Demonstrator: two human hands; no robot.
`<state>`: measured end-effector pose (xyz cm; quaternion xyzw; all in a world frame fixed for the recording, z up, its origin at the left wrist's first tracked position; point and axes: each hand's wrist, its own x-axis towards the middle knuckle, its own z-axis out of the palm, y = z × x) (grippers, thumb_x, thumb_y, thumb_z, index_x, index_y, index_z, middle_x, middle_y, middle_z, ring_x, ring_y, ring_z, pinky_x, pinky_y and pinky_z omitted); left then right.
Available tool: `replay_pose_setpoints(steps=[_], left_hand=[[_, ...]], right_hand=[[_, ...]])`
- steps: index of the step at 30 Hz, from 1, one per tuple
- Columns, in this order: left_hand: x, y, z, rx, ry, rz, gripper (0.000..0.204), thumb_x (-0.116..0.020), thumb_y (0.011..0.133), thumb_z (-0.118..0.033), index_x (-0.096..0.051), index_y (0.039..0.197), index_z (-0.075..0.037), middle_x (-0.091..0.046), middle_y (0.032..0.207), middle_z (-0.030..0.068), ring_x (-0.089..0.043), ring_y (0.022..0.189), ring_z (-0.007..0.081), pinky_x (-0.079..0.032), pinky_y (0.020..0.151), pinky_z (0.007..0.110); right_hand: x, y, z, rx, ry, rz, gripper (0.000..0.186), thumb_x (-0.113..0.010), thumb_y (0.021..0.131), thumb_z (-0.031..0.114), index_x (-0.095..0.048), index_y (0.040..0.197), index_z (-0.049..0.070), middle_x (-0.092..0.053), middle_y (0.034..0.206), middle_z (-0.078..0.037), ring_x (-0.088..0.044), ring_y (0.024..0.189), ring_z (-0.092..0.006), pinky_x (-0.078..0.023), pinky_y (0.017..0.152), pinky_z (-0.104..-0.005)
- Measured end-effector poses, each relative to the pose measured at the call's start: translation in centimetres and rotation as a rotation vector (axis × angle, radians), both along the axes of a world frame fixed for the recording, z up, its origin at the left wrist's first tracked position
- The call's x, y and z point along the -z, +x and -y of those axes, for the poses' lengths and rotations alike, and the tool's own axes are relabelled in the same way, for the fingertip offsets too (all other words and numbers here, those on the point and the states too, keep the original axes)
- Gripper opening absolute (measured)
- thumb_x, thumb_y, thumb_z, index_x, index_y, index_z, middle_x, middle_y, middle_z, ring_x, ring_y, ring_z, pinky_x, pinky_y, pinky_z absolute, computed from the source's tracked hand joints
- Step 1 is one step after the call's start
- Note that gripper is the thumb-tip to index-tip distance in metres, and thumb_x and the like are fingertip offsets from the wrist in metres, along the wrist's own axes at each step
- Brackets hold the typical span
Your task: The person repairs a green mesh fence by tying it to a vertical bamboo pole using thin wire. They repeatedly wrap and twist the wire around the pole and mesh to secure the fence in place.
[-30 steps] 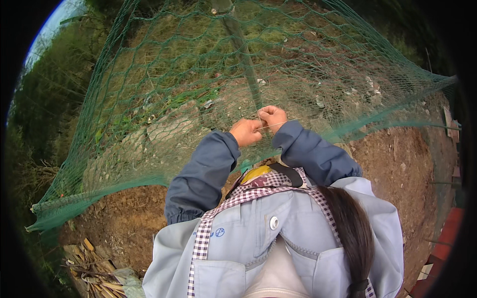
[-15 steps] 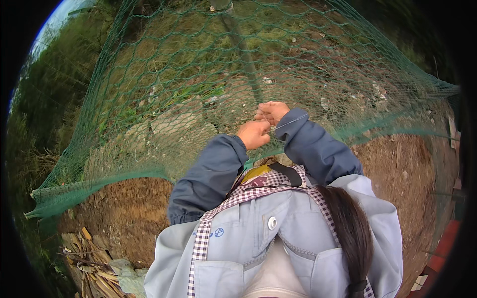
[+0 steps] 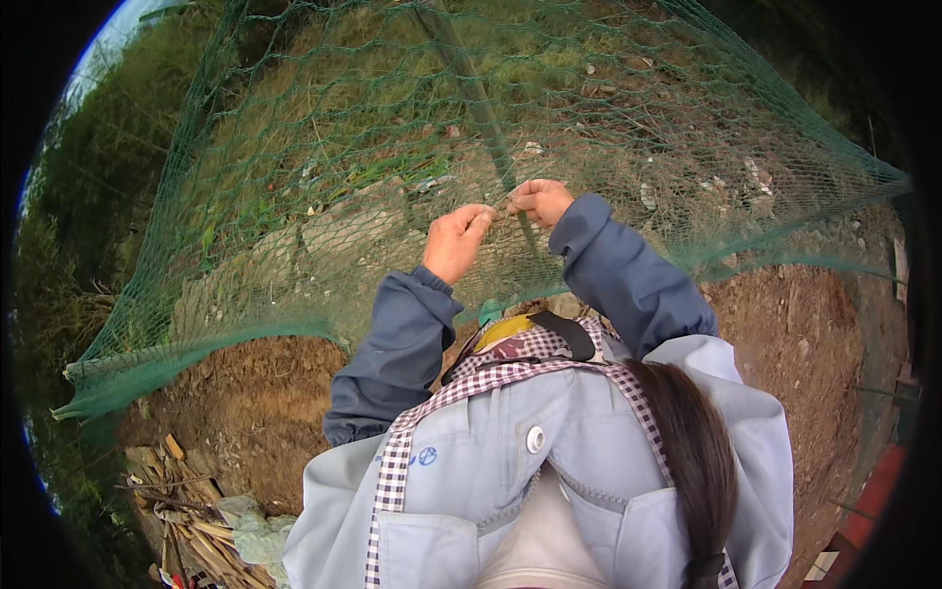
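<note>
A green mesh net (image 3: pixel 294 118) hangs in front of me, and a dark green pole (image 3: pixel 473 93) slants down behind or against it. Both my hands meet at the pole's lower part. My left hand (image 3: pixel 457 241) is closed in a pinch, thumb against fingers. Just right of it, my right hand (image 3: pixel 543 201) is pinched too, its fingertips almost touching the left ones. Between them runs a thin pale strand (image 3: pixel 509 193), wire or string; I cannot tell which. Its ends and how it passes round the pole and mesh are too fine to see.
The net's gathered lower edge (image 3: pixel 226 341) sags to both sides. Stones (image 3: pixel 353 218) and dry grass lie beyond it. Bare brown soil (image 3: pixel 255 422) is on my side, with a pile of split wood (image 3: pixel 186 520) at lower left and something red (image 3: pixel 871 496) at right.
My left hand has moved up and left, and my right hand slightly up. The hands, overlapping before, now meet only at the fingertips. The strand no longer shows over the right cuff.
</note>
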<state>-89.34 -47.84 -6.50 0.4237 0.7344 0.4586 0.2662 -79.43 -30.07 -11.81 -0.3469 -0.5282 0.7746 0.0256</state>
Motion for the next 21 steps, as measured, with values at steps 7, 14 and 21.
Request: replay_pose_setpoints(steps=[7,14,21], left_hand=[[2.6,0.8,-3.1,-0.087,-0.226,-0.02,0.024,-0.057,0.085,-0.027,-0.067,0.084,-0.006,-0.063,0.063,0.0068,-0.06,0.061,0.0153,-0.046,0.057,0.03],[3.7,2.1,-4.6,-0.233,-0.209,-0.334,0.021,-0.051,0.082,-0.024,-0.066,0.092,-0.012,-0.065,0.082,0.0144,-0.061,0.077,0.0348,-0.048,0.069,0.044],[3.8,0.1,-5.4,-0.229,-0.16,-0.37,0.023,-0.05,0.082,-0.021,-0.066,0.094,-0.01,-0.065,0.084,0.0153,-0.062,0.081,0.0332,-0.048,0.072,0.041]], right_hand=[[-1.2,0.3,0.0,-0.021,-0.118,0.016,0.008,-0.055,0.087,0.008,-0.056,0.094,0.006,-0.06,0.083,-0.004,-0.036,0.05,-0.0046,-0.026,0.039,-0.0217],[-0.2,-0.3,0.8,0.1,0.096,0.001,0.008,-0.062,0.081,0.01,-0.059,0.085,0.005,-0.056,0.07,-0.001,-0.04,0.05,-0.006,-0.029,0.039,-0.0238],[0.1,0.8,0.9,0.089,0.437,0.061,0.009,-0.065,0.079,0.01,-0.059,0.08,0.003,-0.056,0.068,-0.002,-0.048,0.058,-0.0102,-0.04,0.051,-0.0277]])
